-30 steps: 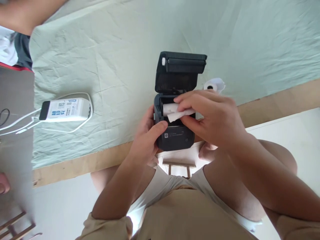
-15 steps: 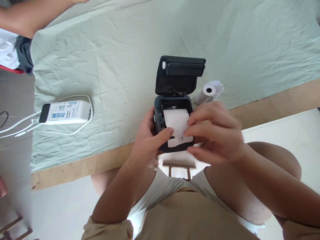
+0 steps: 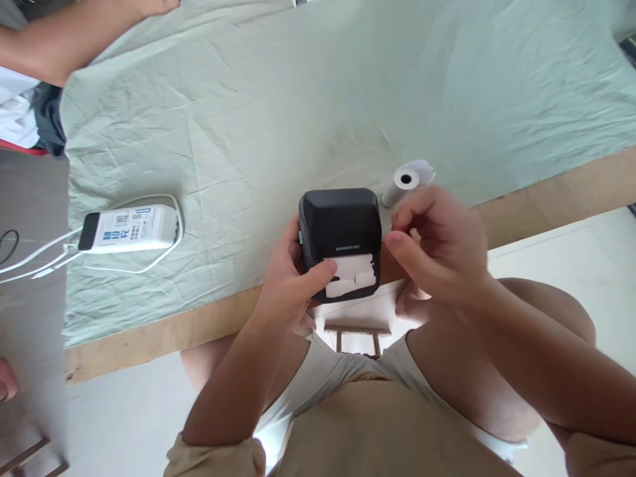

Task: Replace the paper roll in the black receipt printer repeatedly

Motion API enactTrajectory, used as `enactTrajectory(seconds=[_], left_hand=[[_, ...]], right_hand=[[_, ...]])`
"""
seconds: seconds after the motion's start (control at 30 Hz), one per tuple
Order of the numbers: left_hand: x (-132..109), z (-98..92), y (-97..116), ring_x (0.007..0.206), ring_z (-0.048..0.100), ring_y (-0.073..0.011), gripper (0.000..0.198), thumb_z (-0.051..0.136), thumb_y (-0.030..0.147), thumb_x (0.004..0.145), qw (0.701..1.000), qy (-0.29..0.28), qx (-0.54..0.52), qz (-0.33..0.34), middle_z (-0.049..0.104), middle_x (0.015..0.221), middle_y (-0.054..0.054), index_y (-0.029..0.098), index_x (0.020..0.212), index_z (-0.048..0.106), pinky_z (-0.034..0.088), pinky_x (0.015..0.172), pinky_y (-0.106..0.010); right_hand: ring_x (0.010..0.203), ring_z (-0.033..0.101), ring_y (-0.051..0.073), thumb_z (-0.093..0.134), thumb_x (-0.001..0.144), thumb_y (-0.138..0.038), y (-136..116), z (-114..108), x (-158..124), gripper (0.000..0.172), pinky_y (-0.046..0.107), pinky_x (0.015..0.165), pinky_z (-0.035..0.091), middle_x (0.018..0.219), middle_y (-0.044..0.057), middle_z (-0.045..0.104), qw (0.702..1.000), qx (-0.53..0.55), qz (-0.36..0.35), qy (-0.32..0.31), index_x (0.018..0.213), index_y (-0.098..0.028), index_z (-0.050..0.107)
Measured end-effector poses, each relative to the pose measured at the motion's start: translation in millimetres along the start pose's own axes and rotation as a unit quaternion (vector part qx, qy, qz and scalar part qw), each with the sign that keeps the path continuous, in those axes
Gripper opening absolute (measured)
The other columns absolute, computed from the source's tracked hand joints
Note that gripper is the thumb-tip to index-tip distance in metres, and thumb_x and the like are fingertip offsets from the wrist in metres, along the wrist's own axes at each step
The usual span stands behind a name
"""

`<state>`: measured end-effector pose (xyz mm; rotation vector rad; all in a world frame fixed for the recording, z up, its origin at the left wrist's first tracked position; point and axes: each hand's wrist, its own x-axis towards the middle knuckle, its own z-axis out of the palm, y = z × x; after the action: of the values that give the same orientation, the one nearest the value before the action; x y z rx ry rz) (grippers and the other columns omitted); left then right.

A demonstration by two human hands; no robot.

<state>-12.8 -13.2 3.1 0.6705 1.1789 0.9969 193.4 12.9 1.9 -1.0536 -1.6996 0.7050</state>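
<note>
My left hand (image 3: 293, 278) grips a small black label printer (image 3: 342, 218) from its left side at the table's front edge, its thumb pressed on the paper. The printer's lid is down. A torn-edged white paper strip (image 3: 355, 273) sticks out below the lid and lies over the printer's front. Just right of the printer, apart from it, hovers my right hand (image 3: 437, 245), its fingers bent and slightly apart, with nothing visible between them. Behind that hand a white paper roll (image 3: 397, 188) lies on the cloth with its loose end trailing right.
A pale green cloth (image 3: 248, 112) covers the table, leaving a bare wooden edge (image 3: 163, 331). A white power strip (image 3: 132, 227) with cables lies at the left. Another person's arm (image 3: 84, 33) rests at the upper left. Below the table edge stands a wooden stool (image 3: 358, 330).
The printer's lid has swung down from raised to closed over the paper. My right hand has drawn away from the paper, and my left hand has kept its hold.
</note>
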Motion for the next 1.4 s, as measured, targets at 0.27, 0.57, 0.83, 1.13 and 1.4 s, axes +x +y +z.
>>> enactTrajectory(seconds=[0.27, 0.57, 0.83, 1.13, 1.4], left_hand=[[3, 2.4, -8, 0.073, 0.076, -0.0206, 0.045, 0.088, 0.041, 0.087, 0.998, -0.022, -0.034, 0.043, 0.078, 0.092, -0.004, 0.024, 0.126, 0.073, 0.059, 0.056, -0.025], [8, 8.4, -7, 0.105, 0.082, -0.0336, 0.044, 0.083, 0.056, 0.088, 0.996, -0.006, -0.069, 0.052, 0.083, 0.109, -0.009, 0.022, 0.115, 0.074, 0.068, 0.077, -0.039], [11, 13.6, -1, 0.074, 0.074, -0.0197, 0.023, 0.080, 0.042, 0.092, 0.992, 0.057, -0.113, 0.026, 0.073, 0.076, 0.000, 0.020, 0.088, 0.074, 0.062, 0.065, -0.030], [8, 14.3, 7, 0.066, 0.068, -0.0204, 0.027, 0.079, 0.047, 0.092, 0.996, 0.057, -0.063, 0.005, 0.069, 0.070, 0.000, 0.021, 0.089, 0.072, 0.054, 0.051, -0.029], [10, 14.7, 5, 0.081, 0.077, -0.0194, 0.024, 0.081, 0.044, 0.092, 0.994, 0.073, -0.082, -0.001, 0.075, 0.078, -0.001, 0.020, 0.088, 0.076, 0.067, 0.071, -0.028]], right_hand=[[0.051, 0.026, 0.007, 0.073, 0.085, -0.033, 8, 5, 6, 0.042, 0.025, 0.045, 0.020, 0.054, -0.009, 0.034, 0.984, 0.027, 0.135, -0.111, 0.067, -0.024, 0.036], [0.050, 0.030, 0.007, 0.068, 0.090, -0.031, 12, 6, 4, 0.041, 0.024, 0.047, 0.023, 0.054, -0.008, 0.036, 0.987, 0.042, 0.103, -0.117, 0.066, -0.024, 0.036], [0.048, 0.034, 0.006, 0.076, 0.081, -0.030, 13, 3, 1, 0.038, 0.020, 0.041, 0.028, 0.059, -0.010, 0.042, 0.979, 0.097, 0.123, -0.128, 0.074, -0.026, 0.039], [0.047, 0.036, 0.006, 0.084, 0.075, -0.025, 4, -3, 5, 0.045, 0.021, 0.043, 0.027, 0.055, -0.011, 0.044, 0.982, 0.064, 0.126, -0.124, 0.075, -0.025, 0.039], [0.051, 0.057, 0.011, 0.076, 0.094, -0.031, -4, 4, 11, 0.037, 0.028, 0.046, 0.043, 0.073, -0.006, 0.069, 0.993, 0.080, 0.071, 0.048, 0.083, -0.028, 0.041]])
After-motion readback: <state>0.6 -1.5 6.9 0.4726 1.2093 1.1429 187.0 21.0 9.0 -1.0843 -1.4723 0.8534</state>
